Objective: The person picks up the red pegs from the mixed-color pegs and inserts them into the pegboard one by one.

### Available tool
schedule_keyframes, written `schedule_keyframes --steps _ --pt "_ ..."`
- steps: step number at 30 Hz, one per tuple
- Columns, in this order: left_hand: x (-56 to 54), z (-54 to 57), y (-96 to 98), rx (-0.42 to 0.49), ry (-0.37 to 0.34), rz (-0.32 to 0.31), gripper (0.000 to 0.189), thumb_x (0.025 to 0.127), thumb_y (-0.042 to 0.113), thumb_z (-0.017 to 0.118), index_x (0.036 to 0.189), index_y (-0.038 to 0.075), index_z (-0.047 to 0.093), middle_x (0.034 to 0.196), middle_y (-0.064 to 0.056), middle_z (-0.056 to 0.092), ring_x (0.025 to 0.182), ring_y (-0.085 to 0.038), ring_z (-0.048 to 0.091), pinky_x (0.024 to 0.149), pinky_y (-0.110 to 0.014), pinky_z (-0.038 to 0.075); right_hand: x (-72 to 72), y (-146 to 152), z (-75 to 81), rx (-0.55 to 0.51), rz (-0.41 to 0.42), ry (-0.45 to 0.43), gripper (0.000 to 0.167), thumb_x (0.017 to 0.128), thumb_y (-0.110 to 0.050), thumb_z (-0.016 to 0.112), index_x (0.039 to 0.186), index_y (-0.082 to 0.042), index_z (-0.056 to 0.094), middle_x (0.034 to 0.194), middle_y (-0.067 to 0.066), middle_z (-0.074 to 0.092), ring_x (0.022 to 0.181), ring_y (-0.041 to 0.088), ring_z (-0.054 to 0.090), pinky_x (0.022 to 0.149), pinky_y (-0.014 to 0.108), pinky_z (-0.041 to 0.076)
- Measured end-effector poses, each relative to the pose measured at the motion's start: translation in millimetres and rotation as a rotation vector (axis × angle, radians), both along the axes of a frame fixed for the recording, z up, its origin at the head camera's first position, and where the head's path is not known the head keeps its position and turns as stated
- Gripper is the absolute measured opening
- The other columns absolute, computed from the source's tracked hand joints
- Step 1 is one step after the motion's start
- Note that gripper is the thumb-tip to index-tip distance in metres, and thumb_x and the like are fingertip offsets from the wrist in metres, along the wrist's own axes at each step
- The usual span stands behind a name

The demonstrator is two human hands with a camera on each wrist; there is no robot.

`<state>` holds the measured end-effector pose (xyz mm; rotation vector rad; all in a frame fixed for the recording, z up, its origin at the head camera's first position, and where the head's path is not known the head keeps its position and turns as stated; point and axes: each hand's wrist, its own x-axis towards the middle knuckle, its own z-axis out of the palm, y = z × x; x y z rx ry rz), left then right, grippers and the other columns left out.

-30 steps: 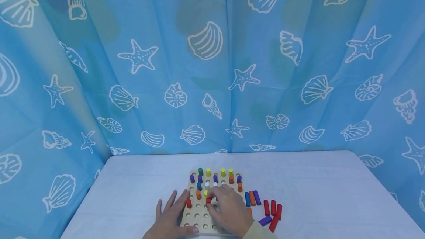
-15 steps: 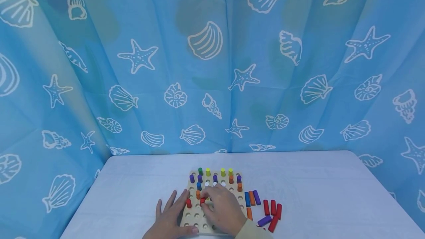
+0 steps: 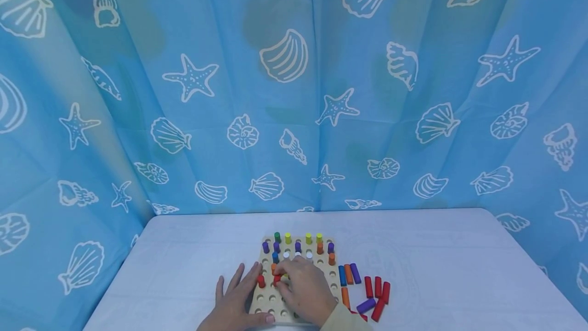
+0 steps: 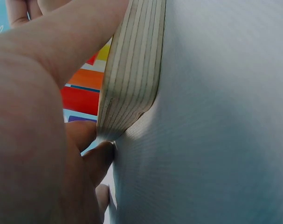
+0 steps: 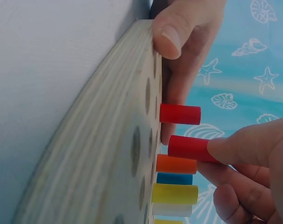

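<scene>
A pale wooden pegboard [image 3: 284, 306] with rows of round holes lies on the table, with coloured pegs standing in its far rows. My right hand [image 3: 307, 289] pinches a red peg [image 5: 190, 147] between thumb and fingers. In the right wrist view that peg's lower end is just clear of the board face, beside an orange peg [image 5: 176, 164]. Another red peg [image 3: 261, 281] stands in the leftmost column. My left hand [image 3: 235, 300] rests against the board's near left corner, fingers spread along its left side and thumb over the front edge.
Loose pegs lie to the right of the board: several red pegs [image 3: 378, 287], purple ones [image 3: 366, 305], orange ones [image 3: 348, 274] and a blue one [image 3: 342, 275]. The white-covered table [image 3: 441, 259] backs onto a blue shell-print curtain [image 3: 294, 96].
My right hand has carried the red peg leftward across the board, to a spot near the orange peg and the leftmost red one. The left hand stays in place.
</scene>
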<state>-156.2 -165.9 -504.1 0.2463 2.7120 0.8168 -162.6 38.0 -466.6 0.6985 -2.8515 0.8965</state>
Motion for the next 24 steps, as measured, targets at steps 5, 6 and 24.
schedule_keyframes --steps 5,6,24 --pt "-0.5 -0.9 0.0 0.004 -0.001 0.002 0.116 0.07 0.074 0.075 0.159 0.014 0.03 0.162 -0.011 0.034 0.151 -0.044 0.012 0.11 -0.076 -0.008 -1.0 -1.6 -1.4 0.016 0.008 0.009 0.017 0.092 -0.026 0.075 0.108 -0.02 0.072 0.098 -0.011 0.069 0.084 0.002 0.055 0.079 0.029 0.055" --pt "-0.6 -1.2 0.1 0.005 -0.002 0.002 0.116 0.07 0.074 0.075 0.159 0.014 0.031 0.162 -0.011 0.034 0.151 -0.044 0.012 0.11 -0.076 -0.008 -0.9 -2.1 -1.5 0.02 0.009 0.009 0.017 0.092 -0.026 0.075 0.107 -0.02 0.072 0.099 -0.011 0.07 0.085 0.002 0.056 0.08 0.03 0.056" --pt "-1.3 -1.0 1.7 0.007 -0.021 0.016 0.118 0.068 0.076 0.074 0.159 0.013 0.032 0.161 -0.01 0.035 0.152 -0.043 0.01 0.11 -0.076 -0.009 -0.5 -5.3 -2.6 0.041 0.007 -0.001 0.018 0.091 -0.026 0.076 0.108 -0.019 0.072 0.1 -0.009 0.07 0.087 0.003 0.059 0.083 0.031 0.057"
